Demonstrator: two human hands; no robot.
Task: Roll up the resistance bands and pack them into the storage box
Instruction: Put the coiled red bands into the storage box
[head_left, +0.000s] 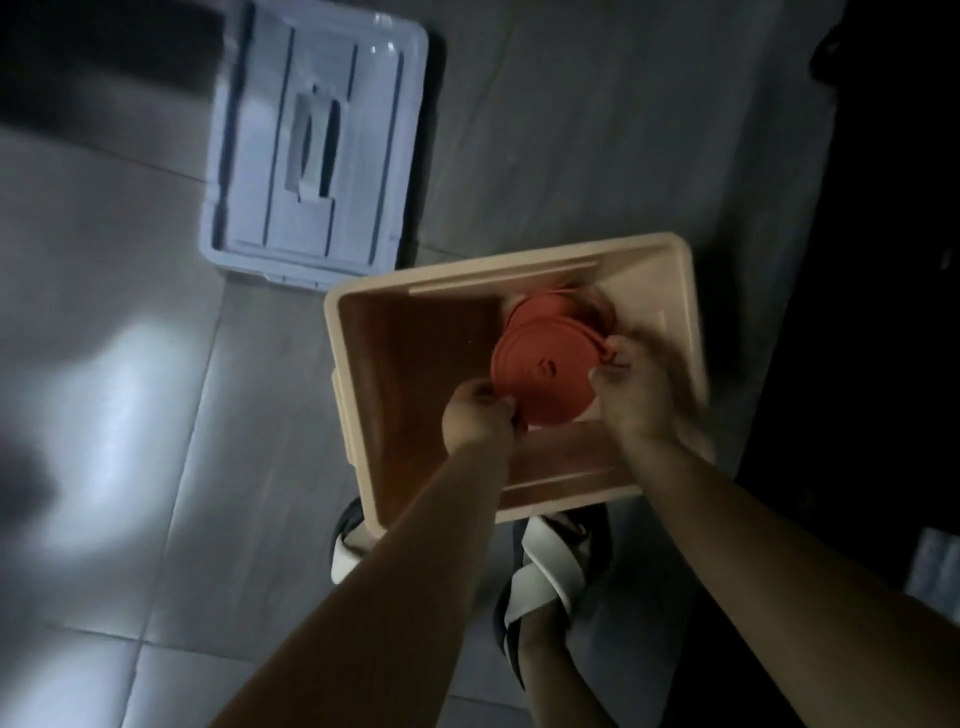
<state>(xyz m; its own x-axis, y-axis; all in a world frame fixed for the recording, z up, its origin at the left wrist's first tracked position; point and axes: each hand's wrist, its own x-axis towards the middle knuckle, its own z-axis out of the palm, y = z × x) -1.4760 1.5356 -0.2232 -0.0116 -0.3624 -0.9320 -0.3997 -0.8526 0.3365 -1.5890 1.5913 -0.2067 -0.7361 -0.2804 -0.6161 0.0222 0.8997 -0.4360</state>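
Inside, hands (475, 415) (631, 395) pinch rolled band (540, 374) edges, box (353, 395) floor bare leftward.

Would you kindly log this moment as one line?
left hand: grips red band roll | right hand: grips it | roll: inside beige box | lid: on floor

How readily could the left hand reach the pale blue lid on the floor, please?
Probably yes, once it lets go: the left hand pinches the rolled band in the box, but the lid lies on open floor on that side, nothing between.
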